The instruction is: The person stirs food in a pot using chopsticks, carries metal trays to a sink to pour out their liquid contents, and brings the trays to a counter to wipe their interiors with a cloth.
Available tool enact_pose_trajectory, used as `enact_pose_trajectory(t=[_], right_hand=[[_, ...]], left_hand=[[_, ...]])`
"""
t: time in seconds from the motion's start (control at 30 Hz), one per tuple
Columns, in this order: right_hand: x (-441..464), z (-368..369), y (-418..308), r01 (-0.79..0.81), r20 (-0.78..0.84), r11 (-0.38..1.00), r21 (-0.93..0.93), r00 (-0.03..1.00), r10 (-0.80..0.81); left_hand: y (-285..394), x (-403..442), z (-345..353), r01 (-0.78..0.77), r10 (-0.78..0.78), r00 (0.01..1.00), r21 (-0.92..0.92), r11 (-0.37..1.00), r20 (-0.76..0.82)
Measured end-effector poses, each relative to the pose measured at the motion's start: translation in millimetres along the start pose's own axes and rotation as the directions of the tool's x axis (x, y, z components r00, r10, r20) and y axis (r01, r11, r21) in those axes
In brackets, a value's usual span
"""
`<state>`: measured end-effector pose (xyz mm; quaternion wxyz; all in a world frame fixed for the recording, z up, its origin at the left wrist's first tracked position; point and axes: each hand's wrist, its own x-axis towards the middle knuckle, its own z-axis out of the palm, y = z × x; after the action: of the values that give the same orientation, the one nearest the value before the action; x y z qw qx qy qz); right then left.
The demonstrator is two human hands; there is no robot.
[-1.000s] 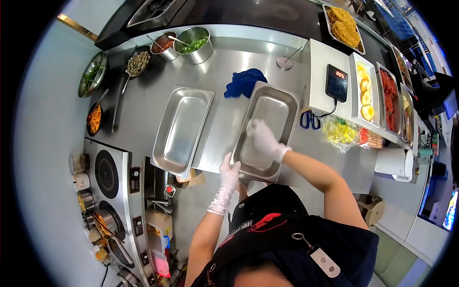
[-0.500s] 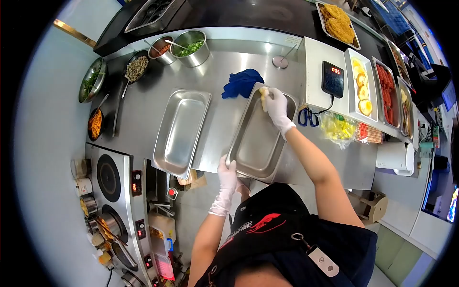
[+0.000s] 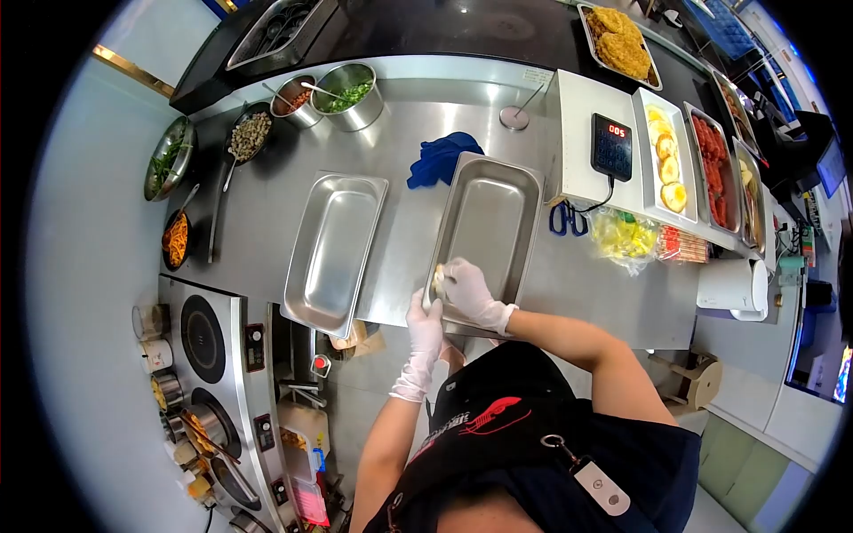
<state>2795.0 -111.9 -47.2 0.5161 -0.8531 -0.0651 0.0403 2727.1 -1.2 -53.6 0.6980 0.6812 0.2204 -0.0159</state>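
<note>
A deep rectangular steel pan lies in front of me on the steel counter. My left hand, in a white glove, grips its near left rim, thumb on the edge. My right hand, gloved as well, is at the near left inside of the pan, close to my left hand. Pinched in its fingers is a small, pale yellowish cloth, mostly covered by the glove. A second steel pan sits to the left. Beyond the first pan lies a crumpled blue cloth.
Pots of chopped greens and red bits stand at the back left. Induction hobs are at lower left. On the right are a white shelf with a digital scale, a tray of eggs and blue scissors.
My right hand has moved from the pan's far left corner toward me, carrying the cloth to the near left side. My left hand stays on the rim.
</note>
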Motion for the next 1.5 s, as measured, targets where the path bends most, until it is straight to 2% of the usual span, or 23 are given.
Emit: enact_pose_trajectory(t=[0.07, 0.1, 0.17, 0.23, 0.37, 0.43, 0.47, 0.5, 0.53, 0.57, 0.6, 0.7, 0.8, 0.83, 0.9, 0.97, 1.07, 1.1, 1.2, 1.33, 1.37, 1.47, 1.5], right_hand=[[-9.0, 4.4, 6.8, -0.023, 0.116, 0.998, -0.064, 0.993, 0.03], [-12.4, 5.2, 6.8, -0.032, 0.177, 0.995, -0.094, 0.983, 0.048], [-10.4, 0.9, 10.3, 0.038, 0.309, 0.996, -0.078, 0.951, -0.012], [-3.4, -6.7, 8.8, 0.129, 0.438, 0.989, -0.07, 0.895, -0.086], [3.2, -22.0, 6.9, 0.242, 0.576, 0.97, -0.024, 0.796, -0.184], [11.5, -35.9, -1.1, 0.258, 0.718, 0.956, -0.139, 0.691, -0.082], [16.8, -41.5, -5.3, 0.275, 0.775, 0.942, -0.195, 0.631, -0.024], [22.3, -43.4, -5.7, 0.273, 0.77, 0.938, -0.216, 0.639, -0.008], [28.9, -44.3, -4.8, 0.24, 0.686, 0.955, -0.173, 0.725, -0.058], [35.7, -45.3, -6.0, 0.212, 0.59, 0.97, -0.123, 0.801, -0.101], [41.5, -44.2, -7.4, 0.189, 0.483, 0.98, -0.066, 0.866, -0.134], [57.8, -38.9, -31.5, 0.242, 0.314, 0.967, -0.073, 0.926, -0.208], [66.4, -22.3, -54.7, 0.338, 0.275, 0.94, -0.039, 0.908, -0.315], [70.3, -14.9, -54.8, 0.385, 0.354, 0.917, -0.104, 0.876, -0.327], [69.1, 4.0, -46.5, 0.447, 0.463, 0.891, -0.081, 0.808, -0.363], [61.1, 12.5, -46.1, 0.459, 0.496, 0.888, -0.01, 0.774, -0.394], [44.6, 9.7, -37.0, 0.473, 0.596, 0.881, -0.008, 0.71, -0.376], [47.1, 2.6, -36.9, 0.527, 0.664, 0.85, -0.017, 0.641, -0.385], [63.9, -8.0, -25.1, 0.639, 0.611, 0.769, -0.017, 0.615, -0.498], [84.0, 2.6, -18.4, 0.37, 0.473, 0.872, -0.32, 0.86, -0.191], [85.4, 6.9, -23.0, 0.499, 0.583, 0.778, -0.381, 0.783, -0.217], [65.3, 23.9, -12.3, 0.439, 0.404, 0.856, -0.272, 0.86, -0.312], [62.1, 27.9, -7.8, 0.479, 0.436, 0.844, -0.242, 0.831, -0.346]], left_hand=[[3.8, 0.9, -0.3, -0.019, 0.021, 0.999, -0.044, 0.999, 0.038], [-4.9, 4.4, -4.0, 0.022, -0.02, 0.999, -0.06, 0.998, 0.028], [-26.5, 13.7, -11.6, 0.106, -0.106, 0.994, -0.095, 0.99, 0.006], [-22.5, 19.1, -11.9, 0.103, -0.105, 0.994, -0.157, 0.982, -0.007], [-23.5, 42.3, -24.1, 0.124, -0.136, 0.99, -0.28, 0.952, -0.023], [-23.9, 56.2, -33.3, 0.048, -0.071, 0.995, -0.277, 0.96, -0.075], [-17.8, 60.2, -36.4, 0.056, -0.092, 0.993, -0.379, 0.924, -0.079], [-8.5, 62.3, -39.1, 0.06, -0.112, 0.99, -0.478, 0.876, -0.08], [0.8, 63.0, -42.7, 0.061, -0.13, 0.988, -0.571, 0.818, -0.081], [2.4, 64.4, -52.3, 0.085, -0.115, 0.993, -0.617, 0.783, -0.009], [1.5, 65.6, -62.2, 0.117, -0.143, 0.99, -0.622, 0.774, 0.008], [-0.4, 46.0, -68.9, 0.144, -0.161, 0.987, -0.623, 0.769, 0.03], [-4.2, 23.5, -57.8, 0.209, -0.218, 0.975, -0.51, 0.834, 0.043], [-1.1, 17.5, -50.1, 0.231, -0.238, 0.97, -0.494, 0.838, 0.05], [17.2, 8.3, -33.7, 0.259, -0.279, 0.96, -0.425, 0.867, 0.017], [15.9, 12.8, -32.0, 0.232, -0.261, 0.965, -0.414, 0.88, -0.015], [15.2, 12.7, -31.7, 0.208, -0.238, 0.971, -0.447, 0.87, -0.012], [13.5, 12.5, -33.6, 0.207, -0.231, 0.973, -0.466, 0.86, 0.004], [8.2, 15.3, -39.9, 0.228, -0.252, 0.968, -0.468, 0.854, 0.012], [7.7, 15.1, -38.8, 0.225, -0.249, 0.968, -0.404, 0.887, -0.006], [6.0, 16.7, -39.8, 0.211, -0.231, 0.973, -0.401, 0.891, -0.002], [1.5, 18.5, -43.9, 0.179, -0.191, 0.982, -0.405, 0.897, 0.011], [2.3, 19.1, -44.6, 0.174, -0.183, 0.983, -0.413, 0.894, 0.017]])
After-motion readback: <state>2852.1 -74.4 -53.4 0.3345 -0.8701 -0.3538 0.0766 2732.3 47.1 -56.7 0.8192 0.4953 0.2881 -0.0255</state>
